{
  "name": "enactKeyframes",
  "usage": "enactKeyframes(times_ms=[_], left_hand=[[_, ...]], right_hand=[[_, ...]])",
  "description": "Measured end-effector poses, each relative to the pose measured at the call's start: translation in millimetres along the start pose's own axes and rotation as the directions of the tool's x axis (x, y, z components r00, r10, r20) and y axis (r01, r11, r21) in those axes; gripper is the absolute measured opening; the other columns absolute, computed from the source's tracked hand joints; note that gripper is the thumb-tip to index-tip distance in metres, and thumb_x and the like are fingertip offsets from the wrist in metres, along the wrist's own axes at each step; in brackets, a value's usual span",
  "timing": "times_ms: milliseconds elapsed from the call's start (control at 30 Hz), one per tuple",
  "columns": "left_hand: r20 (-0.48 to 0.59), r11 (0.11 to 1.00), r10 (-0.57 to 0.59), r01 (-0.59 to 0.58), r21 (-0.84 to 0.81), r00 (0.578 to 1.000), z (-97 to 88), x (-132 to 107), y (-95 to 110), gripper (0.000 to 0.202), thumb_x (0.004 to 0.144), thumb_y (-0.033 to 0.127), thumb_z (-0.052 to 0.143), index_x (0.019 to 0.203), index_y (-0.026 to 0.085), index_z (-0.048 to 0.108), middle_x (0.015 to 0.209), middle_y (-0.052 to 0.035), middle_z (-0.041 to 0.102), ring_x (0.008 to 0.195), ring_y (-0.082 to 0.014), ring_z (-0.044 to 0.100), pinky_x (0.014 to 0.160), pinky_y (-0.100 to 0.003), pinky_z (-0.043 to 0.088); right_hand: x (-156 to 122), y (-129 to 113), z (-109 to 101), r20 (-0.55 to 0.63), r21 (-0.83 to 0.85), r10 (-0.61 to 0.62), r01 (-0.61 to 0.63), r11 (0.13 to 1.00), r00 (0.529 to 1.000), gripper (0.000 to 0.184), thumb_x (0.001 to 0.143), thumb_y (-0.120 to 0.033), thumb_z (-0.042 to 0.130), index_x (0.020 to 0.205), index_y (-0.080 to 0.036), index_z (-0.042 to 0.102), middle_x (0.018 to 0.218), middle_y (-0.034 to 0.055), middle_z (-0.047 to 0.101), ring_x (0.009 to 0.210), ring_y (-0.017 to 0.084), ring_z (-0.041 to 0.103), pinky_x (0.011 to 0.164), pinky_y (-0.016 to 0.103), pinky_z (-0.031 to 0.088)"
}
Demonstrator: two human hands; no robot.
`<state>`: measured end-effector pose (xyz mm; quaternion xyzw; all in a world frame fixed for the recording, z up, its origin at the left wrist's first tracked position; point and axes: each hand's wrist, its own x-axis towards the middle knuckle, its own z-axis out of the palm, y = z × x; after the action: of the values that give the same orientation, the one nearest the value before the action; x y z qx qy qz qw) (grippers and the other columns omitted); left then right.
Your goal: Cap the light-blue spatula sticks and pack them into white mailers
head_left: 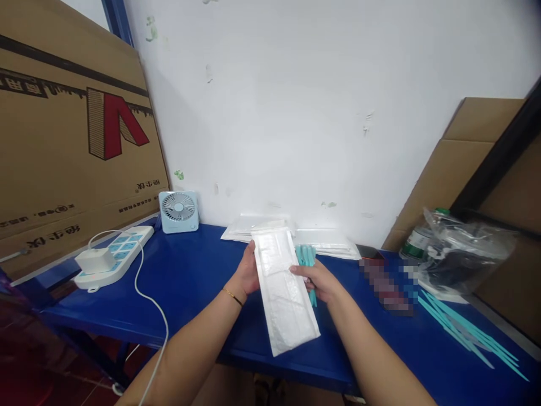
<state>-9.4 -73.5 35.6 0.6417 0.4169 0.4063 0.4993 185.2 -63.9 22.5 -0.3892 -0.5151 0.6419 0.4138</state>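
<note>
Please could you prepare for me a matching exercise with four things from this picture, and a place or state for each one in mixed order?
Things:
1. nearest packet
2. fan
3. white charger
4. loose strips

Places or states:
A. on the power strip
B. at the right end of the table
C. held by the left hand and right hand
D. light blue, by the wall

Pairs: 1-C, 2-D, 3-A, 4-B

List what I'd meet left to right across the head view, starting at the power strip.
White plastic power strip with blue sockets, pale-blue square fan, left hand, white rectangular padded packet, right hand, loose long teal strips.
</note>
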Motion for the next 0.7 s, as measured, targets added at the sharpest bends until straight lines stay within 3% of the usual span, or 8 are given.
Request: enactKeyframes(times_ms=[133, 233, 300, 367, 433, 567, 633, 700], left_hand=[[0.133, 0.972, -0.025, 0.055, -0.228, 0.991, 8.8, 19.4, 3.6, 0.07, 0.089, 0.056, 0.013, 0.134, 0.009, 0.039, 0.109, -0.0152, 0.064, 0.101, -0.0268, 0.06, 0.091, -0.042, 0.041], [0.222, 0.862, 0.093, 0.033, -0.506, 0.971, 9.7, 28.7, 5.7, 0.071, 0.081, 0.059, 0.03, 0.131, 0.01, 0.043, 0.113, -0.0158, 0.062, 0.097, -0.0273, 0.061, 0.086, -0.041, 0.043], [0.277, 0.779, 0.19, 0.028, -0.626, 0.942, 4.2, 34.5, 11.1, 0.068, 0.075, 0.054, 0.046, 0.128, 0.012, 0.045, 0.113, -0.0161, 0.061, 0.094, -0.0272, 0.061, 0.083, -0.039, 0.044], [0.339, 0.781, 0.251, 0.017, -0.624, 0.907, -3.4, 38.7, 21.2, 0.061, 0.069, 0.042, 0.06, 0.122, 0.013, 0.05, 0.109, -0.0148, 0.063, 0.089, -0.0248, 0.061, 0.078, -0.035, 0.044], [0.403, 0.846, 0.294, -0.039, -0.533, 0.867, -8.8, 40.2, 34.7, 0.054, 0.065, 0.03, 0.068, 0.115, 0.014, 0.055, 0.102, -0.0122, 0.064, 0.086, -0.0221, 0.061, 0.074, -0.031, 0.043], [0.509, 0.897, 0.375, -0.165, -0.409, 0.775, -4.7, 37.6, 56.5, 0.051, 0.061, 0.027, 0.073, 0.109, 0.013, 0.06, 0.095, -0.0102, 0.065, 0.09, -0.023, 0.059, 0.079, -0.032, 0.041], [0.533, 0.892, 0.394, -0.172, -0.417, 0.749, 2.0, 35.8, 60.0, 0.053, 0.06, 0.029, 0.073, 0.11, 0.013, 0.06, 0.097, -0.0112, 0.064, 0.091, -0.0244, 0.059, 0.082, -0.034, 0.041], [0.545, 0.882, 0.409, -0.163, -0.443, 0.732, 7.9, 34.6, 59.4, 0.057, 0.058, 0.03, 0.073, 0.11, 0.014, 0.06, 0.103, -0.0126, 0.063, 0.093, -0.0264, 0.059, 0.085, -0.037, 0.041]], right_hand=[[2.4, 3.4, 5.0, 0.051, 0.001, -0.002, 0.002, 1.0, 0.999, 0.032, 0.062, -0.033, 0.075, 0.084, -0.017, 0.057, 0.042, -0.0078, 0.043, 0.032, 0.003, 0.024, 0.034, 0.019, 0.013], [4.5, -6.2, -5.6, -0.093, -0.027, -0.1, 0.098, 0.995, 0.991, 0.04, 0.062, -0.035, 0.076, 0.093, -0.017, 0.058, 0.042, -0.009, 0.042, 0.032, 0.004, 0.026, 0.034, 0.018, 0.017], [2.3, -25.6, -15.1, -0.221, -0.001, -0.256, 0.262, 0.965, 0.941, 0.032, 0.066, -0.036, 0.074, 0.085, -0.017, 0.058, 0.04, -0.01, 0.038, 0.033, 0.004, 0.027, 0.035, 0.018, 0.02], [-4.4, -56.3, -20.8, -0.255, 0.079, -0.439, 0.471, 0.879, 0.862, 0.023, 0.072, -0.036, 0.069, 0.073, -0.018, 0.055, 0.041, -0.0096, 0.037, 0.033, 0.004, 0.029, 0.038, 0.019, 0.027], [-14.6, -93.5, -18.5, -0.177, 0.108, -0.594, 0.615, 0.781, 0.785, 0.028, 0.077, -0.039, 0.062, 0.063, -0.018, 0.051, 0.044, -0.0066, 0.042, 0.037, 0.006, 0.039, 0.044, 0.022, 0.036], [-30.0, -153.0, 8.3, -0.109, 0.044, -0.796, 0.803, 0.594, 0.595, 0.034, 0.08, -0.045, 0.059, 0.059, -0.02, 0.048, 0.047, -0.0042, 0.049, 0.057, 0.014, 0.058, 0.066, 0.031, 0.049], [-30.0, -163.7, 24.2, -0.038, -0.007, -0.813, 0.813, 0.582, 0.581, 0.035, 0.08, -0.048, 0.058, 0.06, -0.02, 0.048, 0.05, -0.0029, 0.052, 0.068, 0.017, 0.063, 0.073, 0.034, 0.051], [-26.7, -162.3, 35.6, 0.057, -0.06, -0.776, 0.778, 0.625, 0.628, 0.035, 0.079, -0.048, 0.059, 0.061, -0.02, 0.05, 0.057, -0.0011, 0.057, 0.072, 0.018, 0.064, 0.071, 0.034, 0.052]])
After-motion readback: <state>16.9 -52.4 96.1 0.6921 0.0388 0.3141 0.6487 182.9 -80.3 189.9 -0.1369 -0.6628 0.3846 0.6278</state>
